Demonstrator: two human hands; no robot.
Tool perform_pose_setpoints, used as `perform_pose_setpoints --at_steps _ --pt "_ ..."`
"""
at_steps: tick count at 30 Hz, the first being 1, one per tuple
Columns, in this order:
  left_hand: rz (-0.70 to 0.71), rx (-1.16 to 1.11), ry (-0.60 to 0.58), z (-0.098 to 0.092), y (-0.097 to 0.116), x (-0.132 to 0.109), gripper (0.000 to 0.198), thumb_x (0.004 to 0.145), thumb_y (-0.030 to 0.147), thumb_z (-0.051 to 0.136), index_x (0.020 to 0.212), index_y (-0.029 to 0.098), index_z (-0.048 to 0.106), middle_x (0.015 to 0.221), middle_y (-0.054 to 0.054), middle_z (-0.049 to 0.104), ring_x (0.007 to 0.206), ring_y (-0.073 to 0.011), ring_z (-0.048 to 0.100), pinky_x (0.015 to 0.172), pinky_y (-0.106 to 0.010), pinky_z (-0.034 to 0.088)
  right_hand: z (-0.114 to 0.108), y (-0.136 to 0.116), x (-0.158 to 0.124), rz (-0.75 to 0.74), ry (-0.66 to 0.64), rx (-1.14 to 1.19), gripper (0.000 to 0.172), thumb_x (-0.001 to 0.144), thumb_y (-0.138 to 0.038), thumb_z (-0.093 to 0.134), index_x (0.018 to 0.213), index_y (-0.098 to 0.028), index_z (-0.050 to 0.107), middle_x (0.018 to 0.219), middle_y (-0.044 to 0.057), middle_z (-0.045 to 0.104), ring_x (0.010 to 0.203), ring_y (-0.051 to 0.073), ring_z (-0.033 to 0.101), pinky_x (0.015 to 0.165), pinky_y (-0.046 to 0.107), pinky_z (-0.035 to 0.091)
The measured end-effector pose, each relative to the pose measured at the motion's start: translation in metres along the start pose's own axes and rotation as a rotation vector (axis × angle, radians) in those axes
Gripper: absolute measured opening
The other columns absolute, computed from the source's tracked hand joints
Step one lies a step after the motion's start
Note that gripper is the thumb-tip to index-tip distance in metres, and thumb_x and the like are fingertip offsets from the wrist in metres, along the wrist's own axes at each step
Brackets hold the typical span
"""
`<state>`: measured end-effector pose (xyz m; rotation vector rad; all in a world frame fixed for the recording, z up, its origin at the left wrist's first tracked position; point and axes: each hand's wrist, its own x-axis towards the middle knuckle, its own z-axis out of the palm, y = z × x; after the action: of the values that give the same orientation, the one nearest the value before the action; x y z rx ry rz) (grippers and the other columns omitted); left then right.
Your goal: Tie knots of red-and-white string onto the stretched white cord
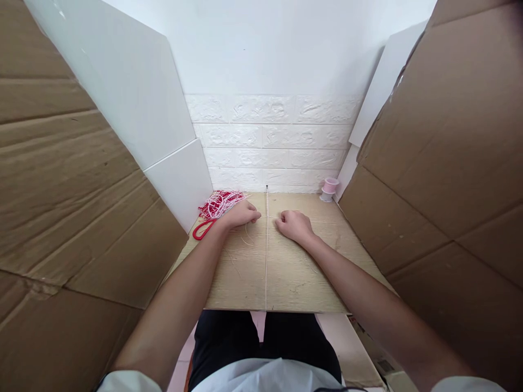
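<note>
Near the tabletop's (322, 275) far edge
Left hand (241, 214) and right hand (294, 225) pinch light, limp strands (246, 238) by their ends beside the taut string (266, 261)

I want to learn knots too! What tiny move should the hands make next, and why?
Probably draw both hands gently apart. The left hand and right hand each seem to pinch a thin pale cord crossing the taut white string stretched down the light wooden board, so the crossing looks ready to tighten.
</note>
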<state>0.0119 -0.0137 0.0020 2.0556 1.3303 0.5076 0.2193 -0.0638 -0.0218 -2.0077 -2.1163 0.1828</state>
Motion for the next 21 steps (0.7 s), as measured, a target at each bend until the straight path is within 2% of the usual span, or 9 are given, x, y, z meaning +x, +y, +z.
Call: perform_pose_setpoints --at_steps 11,21 --pt "0.009 0.007 0.128 0.007 -0.014 0.011 0.022 0.066 0.034 0.055 0.054 0.016 0.061 0.049 0.002 0.045 0.049 -0.0114 0.039 0.049 -0.027 0.026 0.003 0.004 0.002 0.05 0.036 0.015 0.034 0.093 -0.04 0.04 0.091 -0.021 0.069 0.096 0.009 0.072 0.088 0.022 0.065 0.073 0.029 0.043" --pt "-0.016 -0.035 0.158 0.005 -0.013 0.008 0.019 0.064 0.03 0.055 0.051 0.017 0.057 0.047 0.003 0.041 0.046 -0.0107 0.036 0.046 -0.027 0.022 0.002 0.004 0.003 0.053 0.048 0.02 0.034 0.091 -0.039 0.041 0.089 -0.021 0.069 0.093 0.01 0.072 0.086 0.023 0.066 0.071 0.03 0.043"
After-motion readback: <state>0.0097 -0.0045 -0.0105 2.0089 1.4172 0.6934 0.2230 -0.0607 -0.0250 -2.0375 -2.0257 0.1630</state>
